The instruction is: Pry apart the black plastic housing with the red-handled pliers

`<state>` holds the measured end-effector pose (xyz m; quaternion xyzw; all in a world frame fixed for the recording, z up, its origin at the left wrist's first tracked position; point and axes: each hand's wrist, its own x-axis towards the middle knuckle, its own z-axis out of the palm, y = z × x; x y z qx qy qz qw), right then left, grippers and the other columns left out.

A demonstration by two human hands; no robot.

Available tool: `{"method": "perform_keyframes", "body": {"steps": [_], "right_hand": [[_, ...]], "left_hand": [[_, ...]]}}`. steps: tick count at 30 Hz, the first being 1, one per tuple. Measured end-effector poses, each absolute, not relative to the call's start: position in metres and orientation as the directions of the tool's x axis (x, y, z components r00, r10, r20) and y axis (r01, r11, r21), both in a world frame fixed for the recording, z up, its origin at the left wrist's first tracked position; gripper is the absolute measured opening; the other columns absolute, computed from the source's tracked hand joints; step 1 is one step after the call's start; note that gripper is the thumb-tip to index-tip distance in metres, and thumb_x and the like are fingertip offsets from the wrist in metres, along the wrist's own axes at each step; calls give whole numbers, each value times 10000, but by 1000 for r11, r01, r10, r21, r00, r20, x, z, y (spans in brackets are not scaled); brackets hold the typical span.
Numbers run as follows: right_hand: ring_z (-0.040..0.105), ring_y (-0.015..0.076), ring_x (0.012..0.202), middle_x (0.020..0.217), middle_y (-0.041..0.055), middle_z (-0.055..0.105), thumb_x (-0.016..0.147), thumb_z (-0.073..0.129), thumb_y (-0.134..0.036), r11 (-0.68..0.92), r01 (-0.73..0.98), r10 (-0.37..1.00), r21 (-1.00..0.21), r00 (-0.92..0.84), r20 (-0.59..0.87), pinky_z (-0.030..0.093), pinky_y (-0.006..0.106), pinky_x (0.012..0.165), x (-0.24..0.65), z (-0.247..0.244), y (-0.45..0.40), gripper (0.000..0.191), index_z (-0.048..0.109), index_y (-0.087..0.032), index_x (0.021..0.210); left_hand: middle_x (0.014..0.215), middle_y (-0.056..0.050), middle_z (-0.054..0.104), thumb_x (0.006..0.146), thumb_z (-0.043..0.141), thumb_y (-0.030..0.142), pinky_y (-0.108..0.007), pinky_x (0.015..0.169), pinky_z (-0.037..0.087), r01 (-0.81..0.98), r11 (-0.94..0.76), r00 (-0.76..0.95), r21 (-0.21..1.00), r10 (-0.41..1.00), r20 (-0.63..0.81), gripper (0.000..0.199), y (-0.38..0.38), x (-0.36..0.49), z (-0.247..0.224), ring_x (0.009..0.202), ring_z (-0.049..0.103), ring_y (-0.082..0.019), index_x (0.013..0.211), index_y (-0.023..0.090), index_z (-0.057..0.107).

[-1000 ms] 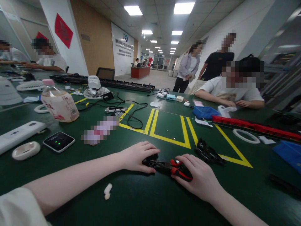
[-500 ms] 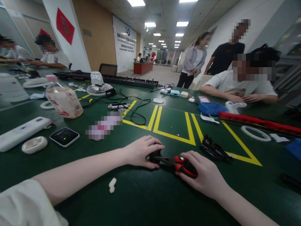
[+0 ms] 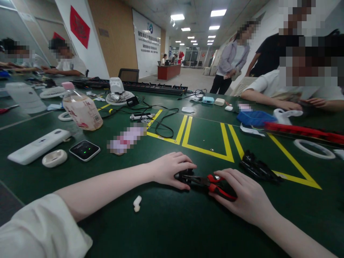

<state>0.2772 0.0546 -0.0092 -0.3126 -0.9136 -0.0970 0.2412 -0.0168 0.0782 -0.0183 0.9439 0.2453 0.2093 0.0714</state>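
My left hand (image 3: 174, 170) is closed around a small black part (image 3: 185, 177), whose exact kind I cannot make out. In my right hand (image 3: 243, 195) is a pair of needle-nose pliers (image 3: 215, 186) with red and black handles. The pliers' long jaws point left and reach the black part; whether they pinch it is hard to see. To the right of the pliers lies a cluster of black plastic pieces (image 3: 256, 168). A small whitish piece (image 3: 137, 203) rests on the green table (image 3: 166, 225) below my left forearm.
On the left stand a drink bottle (image 3: 82, 109), a white power bank (image 3: 40, 147), an earbud case (image 3: 54, 158) and a square device (image 3: 85, 150). A fan (image 3: 118, 94) and cables (image 3: 163, 125) lie farther back. A blue tray (image 3: 254, 118) sits before a seated person.
The whole view has shifted, so the table items appear farther right. Both hands stay together, with the pliers still at the black part, which now shows more between my left fingers.
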Motion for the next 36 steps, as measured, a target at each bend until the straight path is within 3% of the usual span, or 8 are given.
{"method": "perform_keyframes", "body": {"steps": [5,13,21,36], "right_hand": [[690,213,848,1004,100,705,824,677,-419,785,619,524,27,-686,504,591,337,699,278,-11,55,396,603,-180,1132],[691,203,834,990,92,707,828,677,-427,793,609,523,12,-690,500,592,317,678,277,-9,55,401,602,-175,1130],[688,225,855,1007,97,710,825,665,-452,767,640,534,42,-673,512,591,355,681,277,-10,55,413,602,-191,1139],[685,207,830,992,90,699,855,642,-457,771,630,602,-90,-676,426,583,330,670,277,-12,56,366,597,-200,1111]], "left_hand": [[1215,-135,632,825,687,607,-382,958,478,446,-860,793,247,508,337,683,78,-17,-18,1097,596,-263,1315,146,570],[1328,-132,588,861,676,550,-394,1003,451,431,-857,803,281,507,314,653,77,-18,-14,1184,559,-268,1371,174,520],[1297,-133,594,847,682,571,-394,985,449,465,-832,788,302,545,287,668,77,-19,-13,1161,565,-265,1354,164,529],[1344,-119,571,872,667,507,-380,988,424,464,-831,794,307,544,272,612,78,-19,-14,1189,557,-260,1368,187,506]]}}
